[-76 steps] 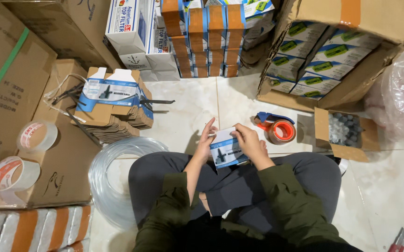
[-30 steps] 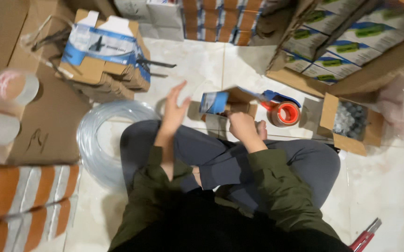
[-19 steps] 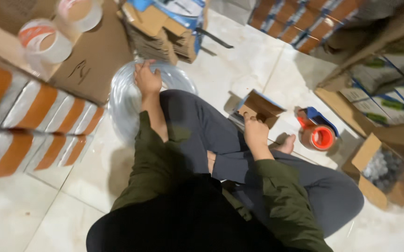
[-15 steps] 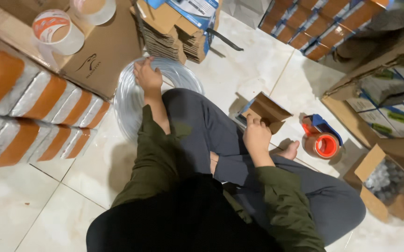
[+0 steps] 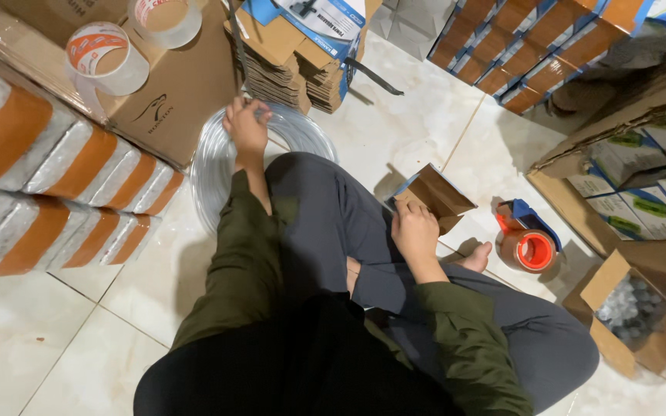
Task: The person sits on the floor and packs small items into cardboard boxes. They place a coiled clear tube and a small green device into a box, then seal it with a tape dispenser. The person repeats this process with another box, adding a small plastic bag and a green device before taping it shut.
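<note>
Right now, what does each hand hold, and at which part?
The right hand holds the small open carton at its lower edge. The left hand grips the clear tubing coil at its top.

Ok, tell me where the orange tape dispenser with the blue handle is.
The orange tape dispenser stands on the tiled floor, right of the right hand, beside the person's bare foot.

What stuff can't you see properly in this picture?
- Head view: the inside of the small box held by the right hand faces away.
- Head view: the left hand covers where its fingers meet the clear hose coil.
- Head view: the pieces in the open carton are too small and dim to tell.
- Head view: the top edge cuts off the tape roll.
</note>
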